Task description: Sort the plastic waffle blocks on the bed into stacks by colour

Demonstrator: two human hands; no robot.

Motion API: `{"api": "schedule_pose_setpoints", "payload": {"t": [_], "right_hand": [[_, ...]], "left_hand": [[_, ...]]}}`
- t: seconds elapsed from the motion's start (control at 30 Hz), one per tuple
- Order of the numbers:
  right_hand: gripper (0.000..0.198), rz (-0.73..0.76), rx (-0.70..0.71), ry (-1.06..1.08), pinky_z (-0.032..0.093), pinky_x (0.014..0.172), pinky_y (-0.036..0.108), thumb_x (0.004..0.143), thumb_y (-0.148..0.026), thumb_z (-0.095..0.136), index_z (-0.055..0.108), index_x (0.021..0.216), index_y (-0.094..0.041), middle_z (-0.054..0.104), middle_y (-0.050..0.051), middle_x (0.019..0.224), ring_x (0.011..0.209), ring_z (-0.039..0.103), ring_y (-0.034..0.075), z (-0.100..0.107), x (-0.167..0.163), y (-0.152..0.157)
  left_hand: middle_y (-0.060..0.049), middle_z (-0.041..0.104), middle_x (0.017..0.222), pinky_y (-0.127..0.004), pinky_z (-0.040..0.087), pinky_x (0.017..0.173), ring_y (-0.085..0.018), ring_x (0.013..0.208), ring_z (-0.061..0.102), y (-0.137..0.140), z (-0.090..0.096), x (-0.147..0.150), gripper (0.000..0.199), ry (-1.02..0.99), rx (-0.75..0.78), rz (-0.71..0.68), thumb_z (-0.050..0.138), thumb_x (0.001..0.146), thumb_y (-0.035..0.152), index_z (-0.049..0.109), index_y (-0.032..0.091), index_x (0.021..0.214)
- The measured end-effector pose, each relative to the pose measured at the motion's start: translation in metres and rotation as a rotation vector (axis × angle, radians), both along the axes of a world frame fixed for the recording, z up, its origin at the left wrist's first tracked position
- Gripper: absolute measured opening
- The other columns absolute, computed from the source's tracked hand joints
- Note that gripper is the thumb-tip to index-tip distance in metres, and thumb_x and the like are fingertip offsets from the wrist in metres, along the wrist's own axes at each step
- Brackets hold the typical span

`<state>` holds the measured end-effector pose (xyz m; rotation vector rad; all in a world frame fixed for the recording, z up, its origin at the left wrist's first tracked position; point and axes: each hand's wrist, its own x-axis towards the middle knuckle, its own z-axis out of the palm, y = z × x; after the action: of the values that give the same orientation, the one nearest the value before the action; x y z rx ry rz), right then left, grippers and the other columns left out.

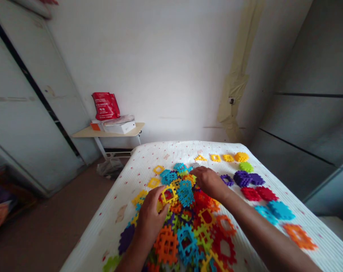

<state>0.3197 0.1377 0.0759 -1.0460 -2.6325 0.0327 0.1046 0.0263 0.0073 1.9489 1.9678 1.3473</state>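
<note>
My left hand (152, 212) is closed on a yellow notched building piece (173, 197) with a square opening, pinched between thumb and fingers above the near left of the heap. My right hand (208, 182) bends down at the far right edge of the heap. Its fingers are curled and partly hidden, so what they hold cannot be made out. Around both hands spreads a mixed heap of interlocking plastic pieces, with blue pieces (185, 193) in the middle, an orange lattice piece (166, 245) nearer me and red pieces (224, 247) at the right.
Sorted by colour along the bed's (117, 215) right side lie yellow pieces (241, 156), a green stack (246, 167), purple pieces (242, 178), red pieces (250, 193), blue pieces (281, 210) and orange pieces (300, 237). A small table (83, 132) holds a red bag (104, 106).
</note>
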Motion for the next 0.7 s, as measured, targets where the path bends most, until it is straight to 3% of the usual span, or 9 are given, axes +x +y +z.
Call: {"api": "schedule_pose_setpoints", "payload": {"t": [0.1,0.23,0.37,0.7], "right_hand": [[0.036,0.143,-0.085,0.214,0.044,0.090,0.030,0.082,-0.012,0.048,0.059,0.114,-0.023,0.063,0.005,0.112,0.102,0.057,0.018,-0.003,-0.004,-0.025],[0.041,0.326,-0.099,0.207,0.042,0.094,0.033,0.082,-0.019,0.055,0.052,0.123,-0.023,0.058,0.006,0.122,0.110,0.053,0.020,-0.003,-0.020,-0.057],[0.048,0.299,-0.056,0.121,0.043,0.092,0.037,0.082,-0.021,0.056,0.046,0.129,-0.023,0.054,0.008,0.128,0.110,0.052,0.023,-0.009,-0.030,-0.070],[0.041,0.233,-0.023,0.083,0.043,0.092,0.036,0.085,-0.025,0.054,0.050,0.125,-0.018,0.054,0.011,0.128,0.109,0.053,0.023,-0.021,-0.030,-0.067]], "left_hand": [[-0.007,0.065,0.111,-0.035,0.049,0.092,-0.022,0.102,0.062,-0.013,-0.004,0.006,0.038,0.035,0.061,-0.008,0.053,0.076,0.021,0.055,0.023,0.114],[-0.008,0.065,0.109,-0.034,0.049,0.092,-0.022,0.102,0.062,-0.017,-0.005,0.012,0.034,0.087,0.105,-0.033,0.053,0.076,0.020,0.055,0.022,0.110],[-0.008,0.066,0.107,-0.034,0.050,0.091,-0.022,0.102,0.062,-0.016,-0.004,0.013,0.031,0.109,0.155,-0.070,0.053,0.076,0.018,0.056,0.022,0.106],[-0.008,0.066,0.102,-0.032,0.054,0.084,-0.020,0.095,0.065,-0.018,-0.003,0.015,0.030,0.165,0.197,-0.078,0.055,0.075,0.017,0.053,0.021,0.105]]}}
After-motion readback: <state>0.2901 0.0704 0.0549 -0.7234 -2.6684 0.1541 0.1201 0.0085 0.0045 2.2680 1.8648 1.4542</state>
